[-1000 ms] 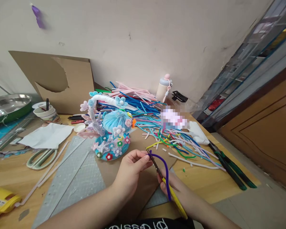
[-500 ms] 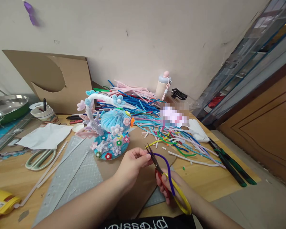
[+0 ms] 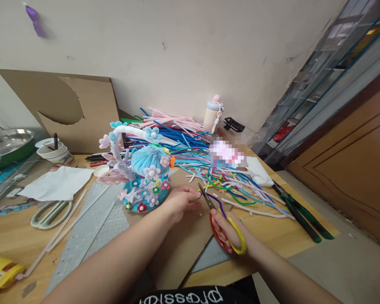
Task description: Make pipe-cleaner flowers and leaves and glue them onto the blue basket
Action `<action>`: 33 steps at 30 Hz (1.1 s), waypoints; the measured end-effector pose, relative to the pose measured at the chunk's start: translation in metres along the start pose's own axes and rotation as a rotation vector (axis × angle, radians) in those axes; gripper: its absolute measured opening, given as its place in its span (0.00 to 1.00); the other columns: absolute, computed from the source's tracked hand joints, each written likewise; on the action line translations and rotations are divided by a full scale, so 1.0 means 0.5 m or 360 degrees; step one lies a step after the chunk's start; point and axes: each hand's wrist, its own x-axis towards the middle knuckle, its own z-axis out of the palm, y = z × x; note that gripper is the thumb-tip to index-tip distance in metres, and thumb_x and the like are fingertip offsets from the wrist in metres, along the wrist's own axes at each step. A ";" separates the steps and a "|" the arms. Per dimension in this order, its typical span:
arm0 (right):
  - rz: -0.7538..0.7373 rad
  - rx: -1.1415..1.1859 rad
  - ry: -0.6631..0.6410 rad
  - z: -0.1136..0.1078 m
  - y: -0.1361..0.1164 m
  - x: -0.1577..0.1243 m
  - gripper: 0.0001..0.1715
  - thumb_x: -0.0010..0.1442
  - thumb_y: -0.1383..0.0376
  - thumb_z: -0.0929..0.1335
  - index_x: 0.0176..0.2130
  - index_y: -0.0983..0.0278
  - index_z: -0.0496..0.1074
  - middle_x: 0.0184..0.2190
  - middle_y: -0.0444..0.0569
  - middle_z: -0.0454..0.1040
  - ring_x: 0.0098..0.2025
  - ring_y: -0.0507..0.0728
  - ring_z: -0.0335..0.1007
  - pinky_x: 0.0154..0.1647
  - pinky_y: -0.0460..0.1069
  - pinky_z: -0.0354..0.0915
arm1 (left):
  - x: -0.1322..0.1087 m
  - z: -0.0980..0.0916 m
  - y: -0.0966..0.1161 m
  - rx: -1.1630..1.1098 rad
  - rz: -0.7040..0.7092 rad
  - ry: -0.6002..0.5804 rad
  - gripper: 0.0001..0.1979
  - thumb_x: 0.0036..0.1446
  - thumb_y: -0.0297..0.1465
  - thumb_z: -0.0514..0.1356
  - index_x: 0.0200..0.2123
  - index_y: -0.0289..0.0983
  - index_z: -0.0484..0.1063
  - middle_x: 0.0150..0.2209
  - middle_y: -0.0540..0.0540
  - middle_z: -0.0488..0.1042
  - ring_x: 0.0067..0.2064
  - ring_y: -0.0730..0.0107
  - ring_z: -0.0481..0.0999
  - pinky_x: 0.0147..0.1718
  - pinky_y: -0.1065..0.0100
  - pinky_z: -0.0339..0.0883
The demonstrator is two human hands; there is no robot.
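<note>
My right hand point(image 3: 226, 232) is closed around the red and yellow handles of the scissors point(image 3: 207, 198), whose blades point up and left. A purple fuzzy stem point(image 3: 221, 206) curves behind the blades near that hand. My left hand point(image 3: 185, 202) is pinched close to the blade tips; a small yellow bit shows at its fingertips, too small to make out. Just left of it stands a blue shell-shaped craft point(image 3: 148, 162) covered with fuzzy flowers, with a white curved arm.
Behind lies a heap of coloured fuzzy stems point(image 3: 177, 126). Green-handled cutters point(image 3: 304, 215) rest at the right edge. Green scissors point(image 3: 52, 215), a white cloth point(image 3: 57, 183) and a yellow glue gun point(image 3: 1, 274) are at left. Cardboard point(image 3: 177, 253) and a grey mat point(image 3: 91, 228) lie below.
The scissors have turned and their handles are spread wider. The purple stem now hangs behind them, away from my left fingers. The view has shifted slightly.
</note>
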 end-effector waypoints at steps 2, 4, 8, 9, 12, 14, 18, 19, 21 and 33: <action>-0.0069 0.0009 0.0021 0.000 0.001 0.008 0.34 0.52 0.35 0.58 0.19 0.62 0.56 0.08 0.36 0.53 0.07 0.47 0.48 0.05 0.42 0.49 | 0.001 -0.003 -0.005 0.0021 0.0015 0.0019 0.14 0.35 0.27 0.72 0.18 0.33 0.67 0.24 0.48 0.72 0.27 0.73 0.73 0.35 0.64 0.71; -0.0061 0.0026 -0.0033 -0.005 -0.007 0.018 0.35 0.51 0.35 0.58 0.20 0.62 0.56 0.08 0.36 0.53 0.07 0.47 0.48 0.05 0.42 0.50 | -0.006 -0.007 -0.006 0.0043 0.0050 0.0005 0.14 0.35 0.30 0.72 0.20 0.33 0.68 0.23 0.50 0.71 0.26 0.74 0.72 0.34 0.66 0.70; -0.0112 -0.0005 -0.0111 -0.025 -0.048 0.034 0.31 0.53 0.38 0.60 0.26 0.63 0.62 0.12 0.37 0.58 0.10 0.48 0.55 0.10 0.43 0.56 | -0.057 -0.021 0.001 0.0100 0.0158 -0.0080 0.16 0.34 0.32 0.73 0.23 0.33 0.70 0.23 0.51 0.71 0.25 0.76 0.70 0.31 0.71 0.66; -0.0184 -0.0104 -0.0095 -0.031 -0.060 0.038 0.30 0.54 0.40 0.60 0.29 0.63 0.64 0.15 0.39 0.63 0.13 0.49 0.59 0.13 0.44 0.59 | -0.076 -0.028 0.004 0.0129 0.0185 -0.0116 0.15 0.35 0.33 0.72 0.24 0.33 0.71 0.23 0.51 0.71 0.25 0.76 0.70 0.30 0.72 0.65; -0.0409 -0.0531 0.0064 -0.039 -0.089 0.055 0.25 0.55 0.45 0.62 0.30 0.64 0.69 0.21 0.44 0.69 0.20 0.51 0.65 0.20 0.45 0.62 | -0.144 -0.062 0.013 0.0317 0.0288 -0.0163 0.13 0.41 0.34 0.69 0.26 0.33 0.70 0.22 0.50 0.72 0.25 0.77 0.70 0.28 0.74 0.62; -0.0508 -0.0713 0.0178 -0.038 -0.099 0.070 0.22 0.54 0.48 0.65 0.27 0.64 0.70 0.20 0.44 0.68 0.22 0.52 0.64 0.23 0.46 0.60 | -0.192 -0.096 0.014 0.0459 0.0305 -0.0082 0.12 0.43 0.34 0.67 0.26 0.34 0.70 0.23 0.51 0.72 0.26 0.75 0.71 0.29 0.72 0.63; -0.0706 -0.0927 0.0442 -0.025 -0.099 0.097 0.16 0.54 0.54 0.66 0.33 0.64 0.73 0.25 0.48 0.70 0.28 0.56 0.64 0.31 0.50 0.61 | -0.285 -0.188 -0.005 0.1012 0.0493 0.0215 0.06 0.50 0.33 0.62 0.29 0.37 0.70 0.28 0.49 0.72 0.31 0.70 0.72 0.33 0.69 0.65; -0.0755 -0.0971 0.0500 -0.023 -0.096 0.100 0.15 0.54 0.55 0.66 0.35 0.64 0.73 0.28 0.50 0.70 0.31 0.57 0.65 0.34 0.51 0.61 | -0.306 -0.212 -0.015 0.1240 0.0560 0.0296 0.04 0.52 0.32 0.59 0.29 0.38 0.69 0.29 0.49 0.72 0.32 0.69 0.72 0.33 0.69 0.65; -0.0872 -0.1054 0.0607 -0.020 -0.089 0.101 0.16 0.55 0.57 0.65 0.38 0.65 0.73 0.34 0.52 0.71 0.34 0.58 0.66 0.37 0.52 0.62 | -0.341 -0.258 -0.037 0.1741 0.0701 0.0420 0.05 0.57 0.30 0.54 0.32 0.39 0.69 0.32 0.47 0.72 0.35 0.67 0.72 0.36 0.67 0.65; -0.1373 -0.0798 0.1063 -0.024 -0.054 0.071 0.13 0.59 0.60 0.63 0.32 0.65 0.73 0.27 0.49 0.74 0.28 0.55 0.70 0.30 0.48 0.65 | -0.375 -0.308 -0.087 0.2593 0.0379 0.0579 0.11 0.61 0.27 0.47 0.32 0.38 0.68 0.36 0.44 0.71 0.39 0.62 0.72 0.38 0.64 0.63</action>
